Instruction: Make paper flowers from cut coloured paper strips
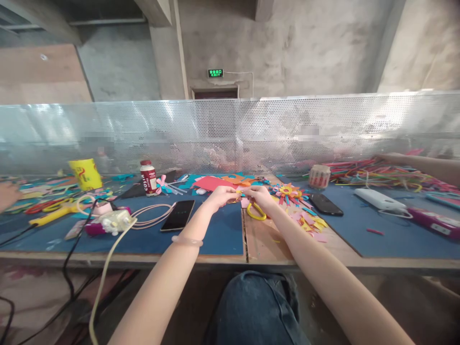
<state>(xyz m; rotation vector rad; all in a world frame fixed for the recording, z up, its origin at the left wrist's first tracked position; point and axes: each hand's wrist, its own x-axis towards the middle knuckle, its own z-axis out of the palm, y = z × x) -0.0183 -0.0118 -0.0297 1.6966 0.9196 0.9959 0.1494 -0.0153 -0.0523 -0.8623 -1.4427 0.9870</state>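
My left hand (pixel 223 195) and my right hand (pixel 260 195) meet over the middle of the table, fingers pinched together. A small bit of yellow and pink shows between the fingertips, too small to name. Just below my right hand lies a yellow loop handle (pixel 256 212), apparently of scissors; its other end is hidden. Behind my left hand is a red sheet of paper (pixel 212 183), with orange paper pieces (pixel 241 179) beside it. To the right of my right hand sit a layered paper flower (pixel 287 191) and a heap of yellow and pink paper cutouts (pixel 307 221).
A black phone (pixel 178 214), a red bottle (pixel 147 178), a yellow cup (pixel 86 174) and a cabled power strip (pixel 111 221) stand left. Rightward are another phone (pixel 326 204), a jar (pixel 319 176) and colourful strips (pixel 381 177). Other people's arms (pixel 427 165) reach in at both sides.
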